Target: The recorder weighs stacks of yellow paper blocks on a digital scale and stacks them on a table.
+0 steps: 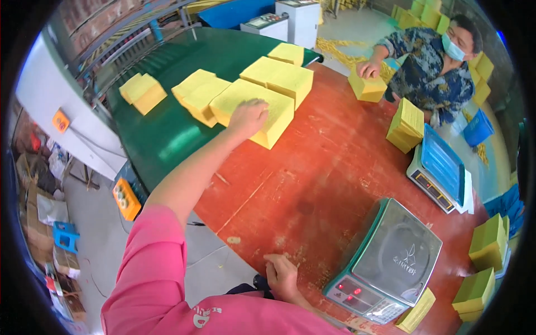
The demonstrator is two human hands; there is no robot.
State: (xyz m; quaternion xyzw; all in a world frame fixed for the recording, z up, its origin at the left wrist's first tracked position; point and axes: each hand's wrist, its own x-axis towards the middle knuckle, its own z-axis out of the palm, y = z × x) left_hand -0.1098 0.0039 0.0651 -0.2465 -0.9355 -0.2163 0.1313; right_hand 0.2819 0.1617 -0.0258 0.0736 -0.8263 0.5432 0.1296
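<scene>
My left arm, in a pink sleeve, reaches over the table. My left hand (249, 118) lies on top of a large stack of yellow paper (281, 124), its fingers bent and close together. That stack sits where the red table (312, 162) meets the green conveyor belt (184, 142). Just behind it are another yellow paper stack (293, 81) and, to its left, a smaller one (195, 92). Close to my body, my right hand (283, 277) rests at the table's near edge, holding nothing, with its fingers loosely apart. A digital scale (396, 245) stands to its right.
Across the table a masked person (432, 78) has a hand on a yellow stack (368, 89). Another stack (406, 125) stands beside a blue-trayed scale (441, 162). An orange control box (127, 199) is by the belt. More stacks (488, 243) line the right side.
</scene>
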